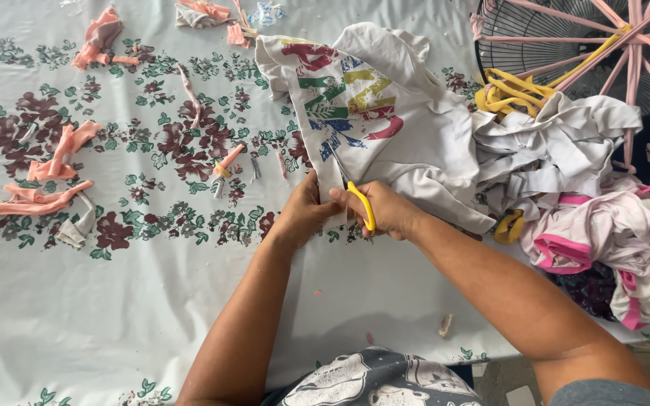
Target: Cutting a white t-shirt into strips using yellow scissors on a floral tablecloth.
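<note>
My left hand (304,214) pinched the printed white T-shirt (385,120) taut on the desk (114,301) while my right-hand fingers (382,201), closed around yellow-handled scissors (361,204), needed slow, straight snips.

Soft, even daylight is covering the pale floral-printed plastic tablecloth (114,301); no glare is showing. Faint shadows are falling beneath both forearms toward the near edge. Focus is holding sharp throughout; wide-angle bending is appearing at the far corners.
</note>
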